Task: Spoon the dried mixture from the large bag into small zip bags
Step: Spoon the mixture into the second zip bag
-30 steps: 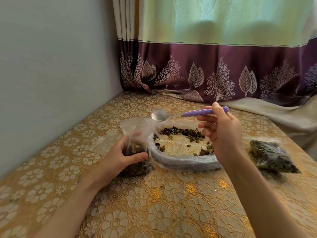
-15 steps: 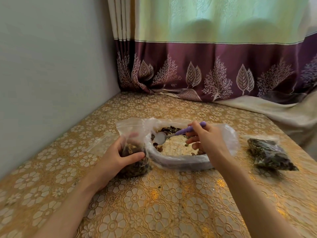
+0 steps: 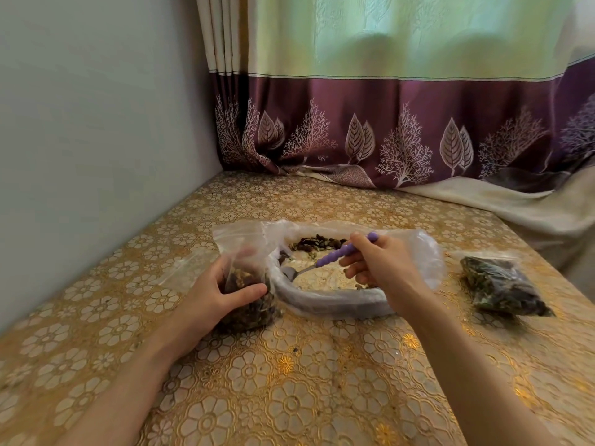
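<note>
Down from its raised position over the small bag a second ago, the spoon now sits inside the large bag, its metal bowl low against the near-left inner wall and its purple handle slanting up to the right. The right hand pinches that handle between thumb and curled fingers. The left hand has stayed where it was, its thumb and fingers wrapped round the small zip bag, which stands upright on the bench touching the large bag's left side, partly filled with dried mixture, its clear top open. Inside the large bag, whose rim is rolled down, the dried mixture lies mostly along the far side, with bare bottom showing in the middle. A filled zip bag lies on the bench well to the right, apart from the large bag. A curtain hangs behind
</note>
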Motion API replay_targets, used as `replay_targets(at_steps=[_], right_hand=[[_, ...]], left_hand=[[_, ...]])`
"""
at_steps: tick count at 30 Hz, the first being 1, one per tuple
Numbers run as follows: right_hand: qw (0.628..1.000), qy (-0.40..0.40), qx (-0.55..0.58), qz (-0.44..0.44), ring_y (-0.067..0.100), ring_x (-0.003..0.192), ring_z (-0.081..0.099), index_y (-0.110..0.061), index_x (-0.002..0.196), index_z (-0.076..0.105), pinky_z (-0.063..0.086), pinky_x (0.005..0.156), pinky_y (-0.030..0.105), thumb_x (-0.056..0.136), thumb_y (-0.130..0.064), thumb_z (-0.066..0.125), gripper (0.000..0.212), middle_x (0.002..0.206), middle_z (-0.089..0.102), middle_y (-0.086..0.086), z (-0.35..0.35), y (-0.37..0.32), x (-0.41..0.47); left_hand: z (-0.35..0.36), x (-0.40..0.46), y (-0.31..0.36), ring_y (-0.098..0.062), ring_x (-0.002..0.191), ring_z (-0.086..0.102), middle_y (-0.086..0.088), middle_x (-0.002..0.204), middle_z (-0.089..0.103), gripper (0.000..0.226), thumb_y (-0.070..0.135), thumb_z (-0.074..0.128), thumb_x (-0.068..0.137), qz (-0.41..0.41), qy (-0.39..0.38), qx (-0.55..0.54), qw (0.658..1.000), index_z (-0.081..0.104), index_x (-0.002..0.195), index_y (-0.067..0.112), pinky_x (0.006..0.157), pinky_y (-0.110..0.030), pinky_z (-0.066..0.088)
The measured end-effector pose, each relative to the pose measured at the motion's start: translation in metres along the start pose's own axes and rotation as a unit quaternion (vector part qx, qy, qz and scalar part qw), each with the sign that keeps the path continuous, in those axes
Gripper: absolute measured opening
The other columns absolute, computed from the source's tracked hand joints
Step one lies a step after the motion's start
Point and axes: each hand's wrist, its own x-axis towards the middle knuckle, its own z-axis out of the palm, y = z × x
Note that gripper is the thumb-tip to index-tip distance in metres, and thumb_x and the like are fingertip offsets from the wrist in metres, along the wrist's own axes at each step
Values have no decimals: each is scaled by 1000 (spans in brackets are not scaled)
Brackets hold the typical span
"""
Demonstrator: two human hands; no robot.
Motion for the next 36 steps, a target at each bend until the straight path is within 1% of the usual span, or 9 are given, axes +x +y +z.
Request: replay_targets(at_steps=[2, 5, 9, 15, 19, 25, 28, 32, 36], right_hand=[[999, -4, 26, 21, 9, 50, 56, -11, 48, 71, 41, 42, 16, 98, -16, 43, 57, 64, 72, 6, 5, 5, 0], [996, 33, 62, 55, 9, 50, 61, -11, 44, 69, 44, 44, 16, 98, -16, 45, 59, 58, 70, 5, 9, 10, 0], [987, 56, 118, 99, 9, 49, 62, -2, 62, 66, 44, 42, 15, 97, -12, 44, 43, 59, 70, 9, 5, 9, 2], [978, 92, 144, 122, 10, 45, 60, -2, 69, 60, 44, 41, 16, 95, -9, 44, 31, 55, 68, 8, -9, 6, 5], [977, 98, 163, 95, 13, 53, 59, -2, 74, 61, 44, 45, 17, 96, -10, 43, 29, 61, 69, 9, -20, 0, 3], [970, 96, 221, 23, 13, 54, 60, 0, 80, 62, 46, 44, 15, 98, -17, 45, 30, 67, 67, 10, -25, -23, -3], [968, 67, 242, -15, 13, 54, 61, 0, 78, 64, 46, 44, 16, 98, -19, 46, 33, 67, 69, 11, -18, -34, -9], [971, 20, 236, -39, 12, 55, 62, -1, 78, 65, 47, 46, 16, 98, -21, 46, 34, 68, 70, 10, -6, -41, -15], [978, -31, 199, -59, 12, 57, 61, 0, 86, 62, 45, 46, 16, 96, -14, 47, 23, 67, 71, 7, 1, -45, -19]], left_hand=[[0, 1, 0, 8, 91, 61, 28, 99, 65, 56, 34, 73, 63, 0, 1, 1, 1000, 52, 113, 45, 67, -5, 47], [0, 1, -1, 7, 90, 62, 28, 98, 65, 57, 34, 73, 62, 0, 2, -1, 1000, 52, 114, 45, 67, -6, 48], [0, 0, -1, 7, 91, 61, 27, 99, 65, 56, 33, 73, 63, 1, 1, -1, 1000, 52, 113, 46, 67, -6, 48], [-1, 1, -1, 7, 91, 61, 28, 98, 64, 58, 38, 73, 61, 1, 0, 6, 1000, 51, 114, 47, 68, -7, 48], [0, 2, -2, 9, 91, 60, 30, 99, 63, 57, 38, 74, 61, 3, 3, 39, 999, 50, 111, 51, 68, -10, 49], [-1, 4, -4, 11, 91, 59, 30, 98, 62, 61, 41, 77, 58, -5, -3, 45, 999, 49, 109, 58, 71, -13, 48], [-1, 4, -3, 13, 90, 58, 33, 97, 60, 63, 45, 82, 56, -4, -11, 38, 999, 49, 108, 61, 67, -11, 49], [-1, 3, -3, 12, 88, 59, 35, 93, 59, 62, 37, 78, 58, -4, -16, 28, 999, 50, 108, 60, 65, -9, 50], [0, 3, -2, 9, 87, 61, 32, 95, 63, 57, 39, 83, 56, -6, -20, 4, 1000, 52, 100, 62, 62, -8, 50]])
